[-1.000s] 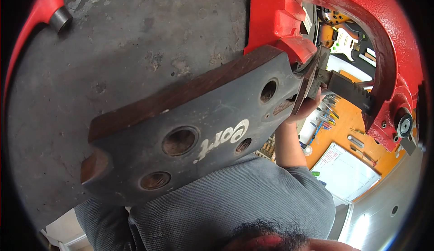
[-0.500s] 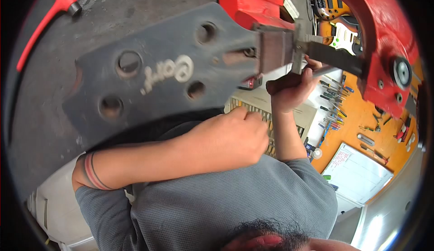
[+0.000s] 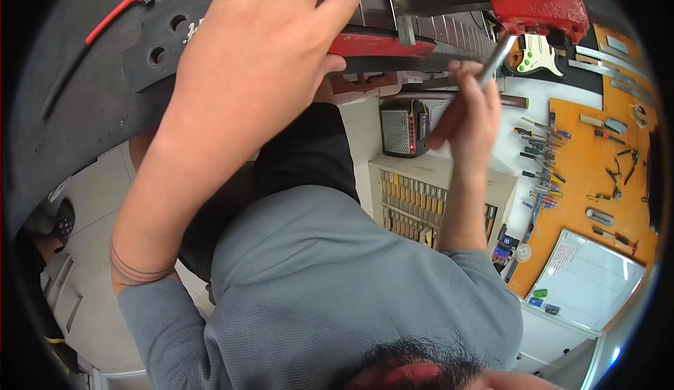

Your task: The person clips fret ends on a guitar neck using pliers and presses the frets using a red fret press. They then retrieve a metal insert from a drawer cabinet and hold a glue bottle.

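A dark guitar headstock lies on the bench, and its fretted neck runs to the right. My left hand is over the headstock end of the neck, back upward and fingers spread; it hides part of both, and some fingertips leave the frame. On the neck stands a metal plate, joined by a dark bar to a red metal clamp. From the clamp a silver rod comes down into my right hand, which is blurred and closed around a brown handle.
A red-handled hammer lies on the dark bench at left. Below the neck stand a small amplifier and a drawer cabinet. Hand tools hang on the orange wall board, near a whiteboard.
My left hand has risen from in front of my chest onto the neck, its fingers spreading from a fist. The view has shifted, and the headstock now appears smaller and farther left.
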The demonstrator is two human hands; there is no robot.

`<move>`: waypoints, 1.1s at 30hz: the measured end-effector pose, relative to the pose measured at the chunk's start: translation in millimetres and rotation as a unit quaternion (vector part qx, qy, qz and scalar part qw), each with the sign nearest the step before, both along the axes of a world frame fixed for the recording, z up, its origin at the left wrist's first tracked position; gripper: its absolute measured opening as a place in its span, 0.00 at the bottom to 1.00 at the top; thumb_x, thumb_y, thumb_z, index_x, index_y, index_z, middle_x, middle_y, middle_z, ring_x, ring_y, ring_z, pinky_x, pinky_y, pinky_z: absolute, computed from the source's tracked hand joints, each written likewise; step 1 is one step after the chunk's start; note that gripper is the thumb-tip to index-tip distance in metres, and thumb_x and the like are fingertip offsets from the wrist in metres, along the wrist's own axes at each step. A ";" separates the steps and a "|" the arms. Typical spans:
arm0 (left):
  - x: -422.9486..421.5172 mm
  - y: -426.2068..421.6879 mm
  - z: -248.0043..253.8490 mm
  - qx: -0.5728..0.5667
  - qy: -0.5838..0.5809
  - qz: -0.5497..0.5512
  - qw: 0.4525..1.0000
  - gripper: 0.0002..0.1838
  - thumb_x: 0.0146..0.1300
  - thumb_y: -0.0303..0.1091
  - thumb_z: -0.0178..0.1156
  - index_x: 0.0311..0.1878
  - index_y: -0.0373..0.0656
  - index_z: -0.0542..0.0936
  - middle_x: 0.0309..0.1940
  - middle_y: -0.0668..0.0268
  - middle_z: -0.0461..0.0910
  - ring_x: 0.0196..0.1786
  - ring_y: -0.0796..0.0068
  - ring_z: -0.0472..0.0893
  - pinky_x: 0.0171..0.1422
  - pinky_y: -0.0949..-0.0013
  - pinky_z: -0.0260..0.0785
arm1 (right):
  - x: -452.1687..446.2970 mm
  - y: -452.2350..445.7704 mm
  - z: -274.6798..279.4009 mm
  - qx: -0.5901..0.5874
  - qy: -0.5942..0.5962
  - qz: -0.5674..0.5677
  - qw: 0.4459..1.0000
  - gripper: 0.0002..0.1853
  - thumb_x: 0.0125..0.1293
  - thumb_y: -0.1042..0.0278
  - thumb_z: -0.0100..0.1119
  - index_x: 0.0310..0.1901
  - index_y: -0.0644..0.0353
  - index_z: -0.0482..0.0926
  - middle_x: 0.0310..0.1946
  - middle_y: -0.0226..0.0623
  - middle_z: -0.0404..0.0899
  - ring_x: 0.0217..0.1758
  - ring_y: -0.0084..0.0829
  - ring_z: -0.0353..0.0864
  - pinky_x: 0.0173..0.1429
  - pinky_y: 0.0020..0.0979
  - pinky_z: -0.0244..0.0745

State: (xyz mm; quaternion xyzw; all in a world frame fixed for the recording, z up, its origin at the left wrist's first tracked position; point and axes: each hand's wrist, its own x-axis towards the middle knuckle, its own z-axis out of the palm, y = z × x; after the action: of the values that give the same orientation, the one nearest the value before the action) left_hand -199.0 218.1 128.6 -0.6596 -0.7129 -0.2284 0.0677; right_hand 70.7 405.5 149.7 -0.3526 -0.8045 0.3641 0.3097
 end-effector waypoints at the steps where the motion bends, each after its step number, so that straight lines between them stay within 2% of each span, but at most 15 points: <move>1: -5.1 -2.0 -1.2 0.001 -0.032 -0.023 0.999 0.40 0.70 0.48 0.75 0.79 0.36 0.76 0.60 0.57 0.80 0.61 0.58 0.79 0.74 0.55 0.66 | 5.3 -10.8 21.8 -0.092 0.024 -0.018 0.995 0.15 0.84 0.60 0.58 0.58 0.64 0.80 0.43 0.35 0.78 0.37 0.23 0.76 0.39 0.26 0.72; 2: -4.8 -6.4 -6.0 0.037 -0.025 0.000 0.999 0.39 0.66 0.45 0.76 0.78 0.40 0.77 0.61 0.59 0.81 0.62 0.58 0.81 0.75 0.53 0.67 | 14.6 -12.1 36.6 -0.099 0.052 0.019 0.994 0.17 0.84 0.57 0.58 0.59 0.64 0.79 0.39 0.32 0.77 0.27 0.20 0.71 0.31 0.22 0.66; 4: -2.4 -11.7 -19.2 0.107 -0.014 0.036 0.993 0.39 0.58 0.39 0.78 0.76 0.48 0.81 0.63 0.63 0.83 0.62 0.58 0.83 0.78 0.51 0.70 | 29.2 -29.7 86.6 -0.127 -0.015 -0.029 0.991 0.24 0.84 0.51 0.56 0.63 0.68 0.78 0.34 0.29 0.74 0.20 0.19 0.63 0.27 0.18 0.59; 7: -14.0 -29.0 -17.8 0.089 -0.013 0.036 0.995 0.43 0.58 0.43 0.78 0.80 0.52 0.80 0.64 0.64 0.83 0.62 0.59 0.83 0.77 0.50 0.70 | 35.9 -34.1 140.9 -0.139 -0.073 0.032 0.987 0.33 0.85 0.47 0.53 0.70 0.75 0.75 0.34 0.30 0.74 0.20 0.16 0.65 0.27 0.18 0.58; 9: -27.4 -42.2 -15.6 0.067 0.013 0.026 0.997 0.43 0.59 0.43 0.78 0.80 0.53 0.80 0.65 0.64 0.83 0.62 0.58 0.83 0.77 0.50 0.70 | 34.6 -29.7 158.0 -0.125 -0.121 0.048 0.984 0.37 0.86 0.46 0.51 0.76 0.79 0.70 0.34 0.30 0.74 0.20 0.13 0.65 0.26 0.17 0.57; 12: -51.7 -66.5 -6.4 0.014 0.057 0.013 0.998 0.44 0.59 0.44 0.78 0.81 0.51 0.80 0.69 0.61 0.83 0.65 0.54 0.82 0.77 0.50 0.69 | 34.9 -23.3 179.3 -0.139 -0.152 0.065 0.976 0.45 0.85 0.41 0.52 0.79 0.84 0.65 0.37 0.31 0.75 0.19 0.12 0.68 0.26 0.14 0.59; 13: -59.1 -76.0 -2.1 -0.007 0.073 0.013 0.997 0.44 0.58 0.44 0.78 0.81 0.51 0.79 0.69 0.60 0.83 0.66 0.53 0.82 0.77 0.50 0.69 | 38.3 -18.1 183.8 -0.112 -0.173 0.076 0.976 0.49 0.84 0.38 0.53 0.80 0.85 0.62 0.39 0.31 0.75 0.18 0.10 0.69 0.22 0.14 0.58; 16: -79.7 -102.2 0.0 -0.041 0.100 0.027 0.994 0.47 0.53 0.33 0.79 0.81 0.49 0.79 0.73 0.58 0.82 0.69 0.52 0.82 0.78 0.51 0.70 | 29.1 -15.7 194.5 -0.110 -0.194 0.095 0.970 0.49 0.84 0.37 0.53 0.80 0.85 0.62 0.38 0.32 0.75 0.16 0.10 0.68 0.19 0.15 0.56; 17: -81.5 -106.5 -0.9 -0.042 0.099 0.036 0.994 0.48 0.51 0.29 0.80 0.81 0.48 0.79 0.74 0.58 0.82 0.70 0.52 0.82 0.79 0.51 0.70 | 24.3 -22.5 191.1 -0.085 -0.190 0.055 0.977 0.47 0.85 0.38 0.49 0.77 0.87 0.65 0.32 0.29 0.74 0.15 0.09 0.65 0.21 0.14 0.59; 20: -79.3 -104.9 -2.2 -0.026 0.093 0.040 0.995 0.49 0.48 0.24 0.80 0.81 0.48 0.80 0.73 0.58 0.83 0.69 0.52 0.83 0.78 0.51 0.72 | 24.8 -18.8 190.1 -0.074 -0.205 0.073 0.973 0.48 0.85 0.37 0.50 0.78 0.86 0.65 0.31 0.28 0.74 0.15 0.09 0.65 0.21 0.14 0.59; 24: -71.2 -90.6 -5.1 -0.025 0.075 0.051 0.996 0.50 0.48 0.24 0.80 0.80 0.51 0.81 0.70 0.60 0.83 0.66 0.53 0.84 0.75 0.51 0.74 | 23.7 -22.4 179.4 -0.055 -0.207 0.069 0.974 0.48 0.85 0.36 0.50 0.78 0.85 0.65 0.31 0.27 0.73 0.16 0.09 0.64 0.21 0.14 0.59; 30: -53.4 -77.6 -21.4 0.007 0.064 0.072 0.995 0.50 0.49 0.27 0.83 0.81 0.59 0.81 0.68 0.66 0.85 0.66 0.57 0.85 0.75 0.52 0.74 | 21.4 -29.5 170.7 -0.057 -0.216 0.057 0.973 0.47 0.83 0.39 0.58 0.78 0.83 0.66 0.31 0.28 0.72 0.18 0.11 0.64 0.23 0.15 0.57; 33: -49.9 -76.7 -22.4 0.007 0.064 0.081 0.995 0.50 0.49 0.28 0.83 0.80 0.60 0.82 0.68 0.66 0.85 0.66 0.57 0.84 0.75 0.52 0.74 | 19.6 -31.6 154.5 -0.047 -0.218 0.046 0.974 0.45 0.81 0.42 0.61 0.78 0.82 0.67 0.30 0.28 0.71 0.19 0.12 0.64 0.23 0.16 0.58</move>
State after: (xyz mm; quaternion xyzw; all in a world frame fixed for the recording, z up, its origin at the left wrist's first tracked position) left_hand -248.9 141.4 106.2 -0.6123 -0.7566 -0.1843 0.1366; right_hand 90.3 373.9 304.2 -0.4005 -0.8501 0.3292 0.0927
